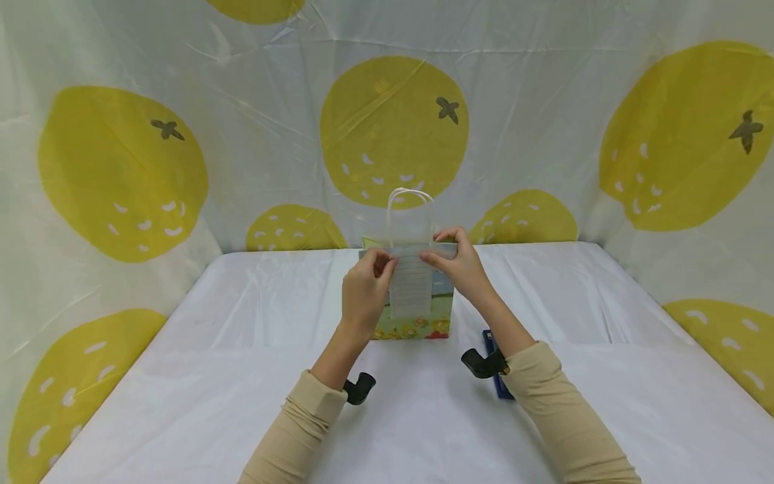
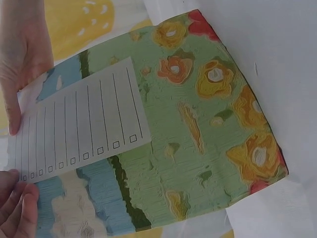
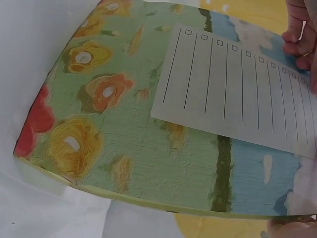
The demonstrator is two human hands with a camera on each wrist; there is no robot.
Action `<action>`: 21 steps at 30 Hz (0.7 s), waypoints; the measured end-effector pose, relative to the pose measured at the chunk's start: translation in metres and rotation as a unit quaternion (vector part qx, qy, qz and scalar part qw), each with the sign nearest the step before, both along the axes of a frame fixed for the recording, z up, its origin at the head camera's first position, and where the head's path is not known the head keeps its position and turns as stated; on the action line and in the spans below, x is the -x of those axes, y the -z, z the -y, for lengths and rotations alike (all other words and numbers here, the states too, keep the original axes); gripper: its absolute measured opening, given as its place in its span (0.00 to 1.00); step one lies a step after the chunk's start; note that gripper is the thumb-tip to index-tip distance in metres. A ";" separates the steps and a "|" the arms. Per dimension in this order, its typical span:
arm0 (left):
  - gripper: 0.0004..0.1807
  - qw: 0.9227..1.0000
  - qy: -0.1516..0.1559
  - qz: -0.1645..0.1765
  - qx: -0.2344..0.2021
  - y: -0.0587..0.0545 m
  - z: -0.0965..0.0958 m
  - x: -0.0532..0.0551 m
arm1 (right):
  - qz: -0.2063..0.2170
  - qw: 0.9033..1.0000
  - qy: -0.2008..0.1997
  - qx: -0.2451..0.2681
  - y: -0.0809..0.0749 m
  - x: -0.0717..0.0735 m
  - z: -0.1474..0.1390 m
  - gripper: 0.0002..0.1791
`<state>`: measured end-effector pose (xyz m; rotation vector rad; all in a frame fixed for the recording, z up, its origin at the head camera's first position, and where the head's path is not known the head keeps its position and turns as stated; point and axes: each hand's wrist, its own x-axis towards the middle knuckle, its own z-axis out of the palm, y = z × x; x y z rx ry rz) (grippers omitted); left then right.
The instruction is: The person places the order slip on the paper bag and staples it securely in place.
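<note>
A small paper bag (image 1: 443, 306) stands upright on the table, printed with flowers, grass and sky, its white handles (image 1: 411, 191) raised. A white checklist sheet (image 1: 411, 289), with ruled lines and a column of tick boxes, lies against the bag's front. My left hand (image 1: 365, 289) pinches the sheet's upper left corner between thumb and fingertips, near the bag's rim. On the other side my right hand (image 1: 462, 265) holds the bag's upper right edge, its thumb on the sheet's top right and its fingers behind the rim. In the left wrist view the sheet (image 2: 84, 124) slants away from the printed front (image 2: 168, 109).
A dark blue object (image 1: 491, 341) lies on the white-covered table (image 1: 254, 403), partly hidden under my right forearm. Black wrist cameras (image 1: 359, 388) sit on both wrists. A curtain (image 1: 260, 134) with yellow lemons hangs behind and at both sides.
</note>
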<state>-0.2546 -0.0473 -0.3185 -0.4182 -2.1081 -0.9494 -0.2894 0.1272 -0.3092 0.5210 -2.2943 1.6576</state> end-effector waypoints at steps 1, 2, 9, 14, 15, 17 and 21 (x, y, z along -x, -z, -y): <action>0.07 1.000 0.001 0.003 0.000 0.000 0.000 0.000 | 0.002 1.000 0.000 -0.001 0.000 0.000 0.000 0.21; 0.07 1.000 0.002 0.007 0.000 0.000 0.000 0.000 | 0.005 1.000 0.001 -0.002 0.001 -0.001 -0.001 0.21; 0.08 1.000 -0.012 0.007 0.007 -0.003 -0.001 -0.001 | 0.009 1.000 0.000 -0.005 -0.001 -0.002 -0.001 0.20; 0.09 0.999 -0.039 0.008 0.015 -0.005 -0.001 -0.002 | 0.018 1.000 -0.001 -0.007 -0.002 -0.001 0.000 0.20; 0.09 0.999 -0.046 0.007 0.018 -0.005 -0.001 -0.002 | 0.019 1.000 -0.001 -0.008 -0.002 0.000 0.000 0.20; 0.10 0.998 -0.059 0.004 0.023 -0.005 -0.001 -0.003 | 0.018 1.000 0.000 -0.010 -0.002 0.000 0.000 0.19; 0.11 0.996 -0.087 -0.007 0.036 -0.003 -0.001 -0.003 | 0.018 1.000 0.003 -0.017 -0.001 -0.001 0.000 0.20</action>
